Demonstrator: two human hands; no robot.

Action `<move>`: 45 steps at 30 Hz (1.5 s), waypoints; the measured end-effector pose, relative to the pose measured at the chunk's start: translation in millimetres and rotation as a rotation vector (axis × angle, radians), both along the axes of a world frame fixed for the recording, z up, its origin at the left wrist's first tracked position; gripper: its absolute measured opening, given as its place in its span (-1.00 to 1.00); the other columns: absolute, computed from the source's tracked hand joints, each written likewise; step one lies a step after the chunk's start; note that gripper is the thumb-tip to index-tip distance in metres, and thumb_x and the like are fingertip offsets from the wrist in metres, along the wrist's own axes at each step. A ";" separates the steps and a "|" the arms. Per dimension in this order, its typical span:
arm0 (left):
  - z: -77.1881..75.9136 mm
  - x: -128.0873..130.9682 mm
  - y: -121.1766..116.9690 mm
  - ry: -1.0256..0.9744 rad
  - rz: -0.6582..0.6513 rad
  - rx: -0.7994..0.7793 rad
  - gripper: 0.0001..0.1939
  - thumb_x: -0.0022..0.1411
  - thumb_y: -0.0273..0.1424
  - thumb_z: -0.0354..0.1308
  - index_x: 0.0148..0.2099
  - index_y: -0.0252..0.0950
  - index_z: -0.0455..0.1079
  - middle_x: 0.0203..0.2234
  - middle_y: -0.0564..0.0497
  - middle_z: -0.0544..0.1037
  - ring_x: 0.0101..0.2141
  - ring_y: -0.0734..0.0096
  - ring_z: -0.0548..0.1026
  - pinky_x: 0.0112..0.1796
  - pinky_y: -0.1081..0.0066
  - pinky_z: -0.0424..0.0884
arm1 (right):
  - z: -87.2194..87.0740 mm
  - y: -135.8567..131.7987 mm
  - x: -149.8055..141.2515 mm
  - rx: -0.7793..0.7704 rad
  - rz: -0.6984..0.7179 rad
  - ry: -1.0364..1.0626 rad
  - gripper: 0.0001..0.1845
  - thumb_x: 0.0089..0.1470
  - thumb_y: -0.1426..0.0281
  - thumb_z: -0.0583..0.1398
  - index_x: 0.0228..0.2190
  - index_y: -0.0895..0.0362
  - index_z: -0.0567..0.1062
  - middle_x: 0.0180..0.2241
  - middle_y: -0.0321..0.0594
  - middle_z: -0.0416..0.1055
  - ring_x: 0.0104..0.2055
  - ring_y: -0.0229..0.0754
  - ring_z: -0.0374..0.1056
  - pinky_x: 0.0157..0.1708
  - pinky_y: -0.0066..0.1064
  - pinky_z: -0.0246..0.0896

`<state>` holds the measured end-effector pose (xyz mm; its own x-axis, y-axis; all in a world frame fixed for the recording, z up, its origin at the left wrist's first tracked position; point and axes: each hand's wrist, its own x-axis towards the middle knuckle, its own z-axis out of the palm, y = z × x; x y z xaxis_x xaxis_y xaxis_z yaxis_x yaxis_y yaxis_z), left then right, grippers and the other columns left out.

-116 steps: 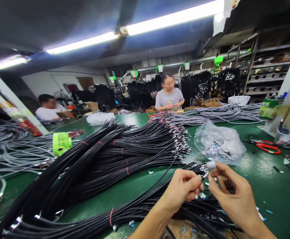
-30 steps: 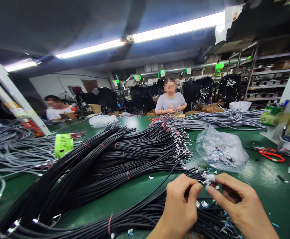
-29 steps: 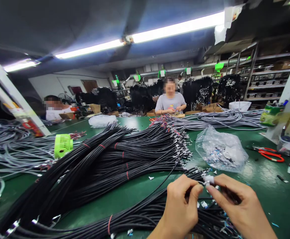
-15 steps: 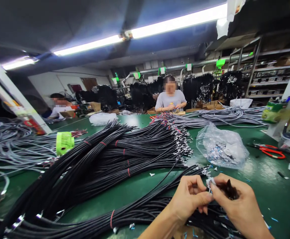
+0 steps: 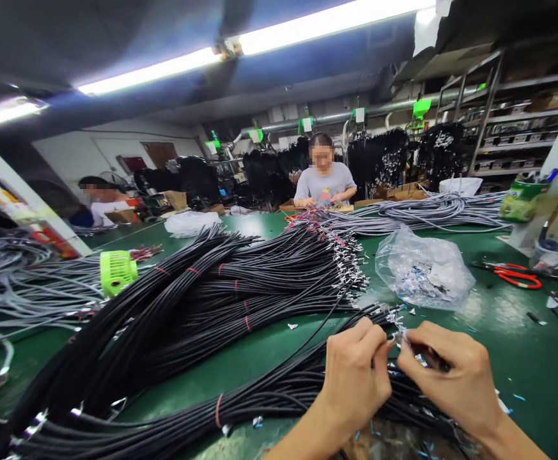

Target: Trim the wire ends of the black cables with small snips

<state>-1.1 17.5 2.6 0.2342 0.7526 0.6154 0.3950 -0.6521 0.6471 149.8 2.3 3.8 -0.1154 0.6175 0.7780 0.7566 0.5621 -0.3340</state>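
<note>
Bare forearms (image 5: 302, 431) and wrists (image 5: 492, 423), bare-knuckled left hand (image 5: 358, 367) and right hand (image 5: 454, 374).

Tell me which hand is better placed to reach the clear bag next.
Your right hand, I'd judge: the clear bag lies just beyond it, while your left hand sits farther left. Both pinch at a wire, so the right must let go first.

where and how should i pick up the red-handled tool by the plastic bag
Probably by the red handles, from above and the right. It lies flat on the green tabletop, handles pointing right, away from the plastic bag, while its darker working end points left toward the bag.
</note>
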 end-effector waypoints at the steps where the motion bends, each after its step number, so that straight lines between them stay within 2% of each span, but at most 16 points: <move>1: 0.2 -1.2 0.8 0.004 -0.024 0.005 -0.82 0.11 -0.57 0.04 -0.53 -0.33 0.27 -0.59 0.05 0.29 -0.55 0.48 0.23 -0.52 0.45 0.05 | 2.1 1.9 0.9 -0.091 0.021 0.044 -0.81 -0.05 0.49 0.14 -0.63 0.13 0.44 -0.70 -0.35 0.26 -0.69 -0.32 0.17 -0.66 -0.49 0.09; 3: 1.6 -2.5 2.3 -0.081 -0.129 -0.158 -0.83 0.13 -0.52 0.06 -0.52 -0.32 0.26 -0.62 0.08 0.26 -0.58 0.50 0.20 -0.55 0.48 0.06 | 5.0 3.7 1.3 -0.214 0.063 0.125 -0.77 -0.04 0.47 0.13 -0.68 0.14 0.40 -0.71 -0.37 0.20 -0.69 -0.33 0.12 -0.70 -0.51 0.04; 6: 2.8 -1.7 2.3 -0.236 -0.249 -0.429 -0.78 0.18 -0.40 0.06 -0.51 -0.31 0.20 -0.68 0.15 0.17 -0.64 0.55 0.11 -0.61 0.52 0.04 | 4.0 -0.5 -2.7 -0.161 0.047 0.140 -0.78 -0.03 0.47 0.14 -0.66 0.15 0.41 -0.71 -0.38 0.19 -0.68 -0.34 0.11 -0.67 -0.51 0.04; 8: 0.7 -1.0 1.4 -0.204 -0.159 -0.355 -0.77 0.19 -0.41 0.05 -0.51 -0.30 0.19 -0.66 0.13 0.19 -0.61 0.53 0.15 -0.58 0.52 0.06 | 1.3 -6.5 -7.4 -0.041 0.011 0.104 -0.83 -0.06 0.51 0.17 -0.63 0.15 0.44 -0.70 -0.38 0.21 -0.69 -0.35 0.11 -0.63 -0.49 0.05; 10: -2.8 -1.1 1.7 -0.054 -0.005 -0.159 -0.79 0.18 -0.51 0.03 -0.51 -0.31 0.19 -0.59 0.08 0.27 -0.54 0.49 0.23 -0.51 0.49 0.08 | 0.1 -12.1 -10.5 0.007 0.051 0.088 -0.85 -0.08 0.53 0.18 -0.62 0.15 0.45 -0.71 -0.39 0.22 -0.70 -0.36 0.12 -0.62 -0.49 0.04; 13: -5.6 -2.0 6.0 0.130 0.075 -0.008 -0.81 0.15 -0.60 0.01 -0.49 -0.31 0.22 -0.54 0.06 0.30 -0.50 0.46 0.27 -0.46 0.46 0.09 | 3.2 -13.0 -5.4 -0.131 0.135 0.205 -0.79 -0.05 0.48 0.17 -0.67 0.14 0.40 -0.71 -0.39 0.19 -0.70 -0.36 0.10 -0.68 -0.51 0.00; 16: -2.1 -2.1 10.9 0.005 0.039 -0.106 -0.84 0.19 -0.54 0.05 -0.45 -0.32 0.29 -0.53 0.06 0.35 -0.48 0.47 0.30 -0.46 0.49 0.13 | 7.3 -3.9 9.0 -0.290 0.068 0.375 -0.72 0.01 0.36 0.18 -0.68 0.14 0.38 -0.72 -0.39 0.17 -0.68 -0.34 0.10 -0.70 -0.53 0.02; 20: 2.6 -1.9 11.5 -0.138 -0.071 -0.239 -0.75 0.28 -0.41 0.02 -0.44 -0.34 0.38 -0.53 0.05 0.39 -0.48 0.47 0.30 -0.44 0.50 0.15 | 8.5 7.4 18.2 -0.373 0.030 0.375 -0.62 0.05 0.25 0.18 -0.70 0.13 0.33 -0.72 -0.40 0.11 -0.68 -0.34 0.04 -0.70 -0.51 -0.03; 24: -0.1 -2.9 9.8 -0.174 -0.144 -0.305 -0.64 0.32 -0.33 -0.04 -0.49 -0.35 0.36 -0.58 0.07 0.34 -0.51 0.49 0.25 -0.46 0.50 0.13 | 10.6 5.1 10.4 -0.332 0.192 0.286 -0.83 0.10 0.30 0.17 -0.45 0.13 0.46 -0.56 -0.33 0.29 -0.56 -0.29 0.20 -0.58 -0.52 0.12; 27: -2.1 -3.1 8.7 -0.168 -0.184 -0.338 -0.60 0.33 -0.31 -0.06 -0.52 -0.36 0.33 -0.62 0.08 0.30 -0.53 0.51 0.24 -0.47 0.50 0.12 | 11.9 1.1 6.8 -0.274 0.266 0.255 -0.85 0.14 0.38 0.15 -0.46 0.12 0.43 -0.53 -0.32 0.28 -0.49 -0.29 0.26 -0.50 -0.54 0.17; 34: -1.1 -1.8 6.2 -0.191 -0.198 -0.395 -0.60 0.31 -0.28 -0.02 -0.50 -0.39 0.38 -0.62 0.05 0.33 -0.53 0.51 0.26 -0.48 0.50 0.14 | 7.8 0.1 5.5 -0.209 0.249 0.218 -0.91 0.17 0.44 0.09 -0.32 0.10 0.41 -0.42 -0.27 0.38 -0.43 -0.27 0.30 -0.41 -0.50 0.20; 36: -1.4 -1.4 5.9 -0.248 -0.192 -0.428 -0.71 0.26 -0.29 0.07 -0.41 -0.39 0.43 -0.59 0.05 0.34 -0.52 0.51 0.27 -0.48 0.51 0.15 | 7.1 1.0 3.6 -0.296 0.222 0.299 -0.90 0.17 0.37 0.09 -0.34 0.11 0.40 -0.44 -0.28 0.36 -0.46 -0.27 0.28 -0.45 -0.50 0.18; 38: -2.3 -1.3 6.1 -0.344 -0.229 -0.471 -0.79 0.20 -0.32 0.15 -0.23 -0.38 0.43 -0.56 0.07 0.34 -0.53 0.53 0.25 -0.50 0.53 0.15 | 6.3 2.4 1.6 -0.467 0.249 0.424 -0.81 0.17 0.27 0.09 -0.39 0.12 0.38 -0.53 -0.32 0.28 -0.54 -0.31 0.19 -0.55 -0.52 0.10; 40: -3.1 -1.7 6.8 -0.437 -0.312 -0.518 -0.72 0.18 -0.32 0.18 -0.08 -0.34 0.38 -0.51 0.09 0.31 -0.55 0.58 0.21 -0.52 0.55 0.12 | 4.9 4.2 -0.4 -0.670 0.352 0.581 -0.71 0.16 0.17 0.08 -0.44 0.13 0.33 -0.65 -0.43 0.11 -0.66 -0.39 0.00 -0.68 -0.55 -0.08; 42: -3.0 -2.6 7.3 -0.482 -0.409 -0.543 -0.71 0.21 -0.30 0.15 -0.06 -0.33 0.38 -0.46 0.06 0.31 -0.54 0.58 0.20 -0.53 0.56 0.11 | 3.1 5.5 -2.1 -0.846 0.469 0.742 -0.64 0.13 0.09 0.10 -0.45 0.13 0.30 -0.71 -0.52 -0.07 -0.70 -0.44 -0.21 -0.73 -0.58 -0.29; 45: -0.8 -4.4 7.0 -0.477 -0.507 -0.493 -0.77 0.24 -0.27 0.11 -0.18 -0.33 0.44 -0.44 0.04 0.30 -0.50 0.55 0.22 -0.50 0.54 0.12 | 2.7 5.3 -3.2 -0.972 0.554 0.876 -0.61 0.06 0.05 0.15 -0.44 0.14 0.30 -0.70 -0.56 -0.12 -0.69 -0.47 -0.32 -0.74 -0.60 -0.42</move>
